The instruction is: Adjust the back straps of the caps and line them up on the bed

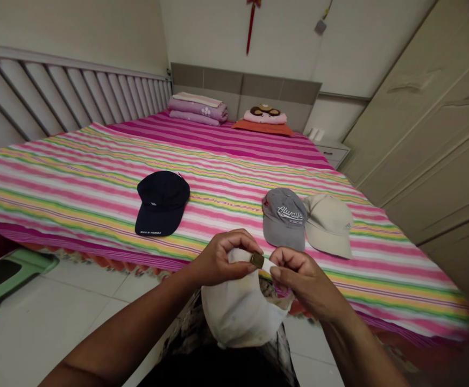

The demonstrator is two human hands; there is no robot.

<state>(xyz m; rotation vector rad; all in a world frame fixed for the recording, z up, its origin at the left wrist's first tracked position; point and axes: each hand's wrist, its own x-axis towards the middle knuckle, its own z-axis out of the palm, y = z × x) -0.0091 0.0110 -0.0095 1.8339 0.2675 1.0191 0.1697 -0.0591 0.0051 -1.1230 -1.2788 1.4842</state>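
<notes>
A white baseball cap (238,309) hangs upside down between my hands, in front of the bed's near edge. My left hand (222,260) is closed on one side of its back strap, with thumb and fingers at the brass buckle (257,260). The white strap end (269,265) comes out of the buckle, and my right hand (299,274) pinches it. On the bed, a navy cap (162,201) lies to the left. A grey cap (285,217) with white lettering lies to the right, and a beige cap (328,223) touches it.
The bed has a striped sheet (226,185), with folded purple bedding (198,110) and a pink-and-orange stack (263,121) by the headboard (240,91). A railing (77,91) runs along the left. A green stool (16,274) stands at lower left, a wardrobe (432,129) at right.
</notes>
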